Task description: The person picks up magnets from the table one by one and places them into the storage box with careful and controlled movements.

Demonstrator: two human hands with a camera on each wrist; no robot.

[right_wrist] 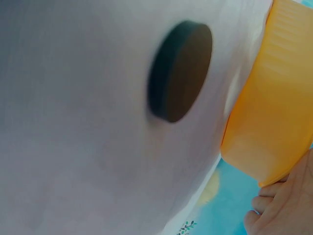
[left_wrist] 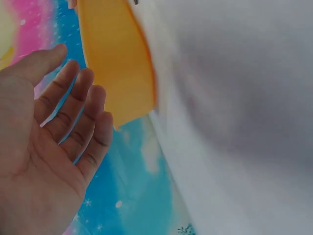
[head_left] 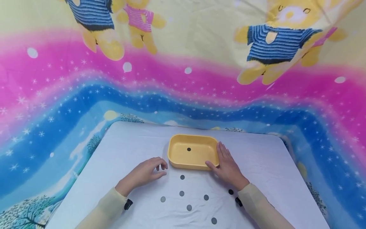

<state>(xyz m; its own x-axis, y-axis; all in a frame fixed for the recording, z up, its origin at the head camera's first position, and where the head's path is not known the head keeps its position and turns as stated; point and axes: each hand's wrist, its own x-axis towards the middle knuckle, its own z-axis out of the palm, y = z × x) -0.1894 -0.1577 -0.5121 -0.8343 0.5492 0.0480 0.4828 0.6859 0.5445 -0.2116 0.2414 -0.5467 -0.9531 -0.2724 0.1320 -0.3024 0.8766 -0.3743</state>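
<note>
A yellow rectangular box [head_left: 183,159] with rounded corners stands open-topped toward the back of the white table. One small dark disc [head_left: 189,149] lies on its floor. At the box's right end, my right hand [head_left: 228,167] holds the corner, thumb at the near wall and fingers along the right side. My left hand [head_left: 145,171] hovers left of the box, apart from it, palm facing it and fingers loosely bent around nothing; the left wrist view shows the bare palm. Between and below the hands lie several small round discs, one grey disc [head_left: 182,177] close before the box.
A black disc [head_left: 231,192] lies beside my right wrist, seen large in the right wrist view. Farther forward are more grey discs, such as the near disc [head_left: 214,220]. White cloth covers the table [head_left: 137,136]. A patterned curtain [head_left: 183,79] rises behind and beside it.
</note>
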